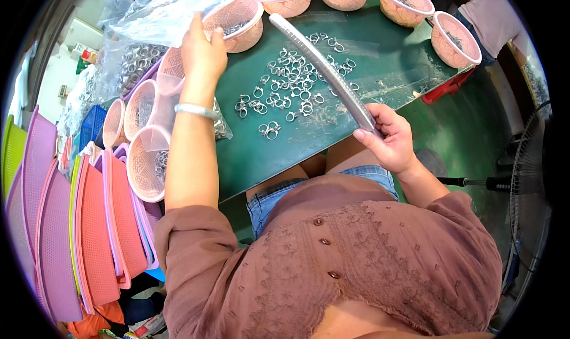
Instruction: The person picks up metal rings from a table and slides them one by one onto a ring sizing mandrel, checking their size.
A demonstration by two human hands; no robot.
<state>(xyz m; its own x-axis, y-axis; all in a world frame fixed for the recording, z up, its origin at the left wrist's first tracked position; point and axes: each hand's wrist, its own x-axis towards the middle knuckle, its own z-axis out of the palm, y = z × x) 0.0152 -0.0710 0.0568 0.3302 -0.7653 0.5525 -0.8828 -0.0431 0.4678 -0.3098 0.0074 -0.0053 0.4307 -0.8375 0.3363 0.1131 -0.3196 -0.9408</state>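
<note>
A dark green tabletop (255, 155) fills the frame's upper middle, carrying scattered small silver metal ring clamps (291, 84) at its centre, clear plastic sheeting (386, 78) toward the right, and round pink mesh plastic baskets (404, 3) along its far edge.
</note>
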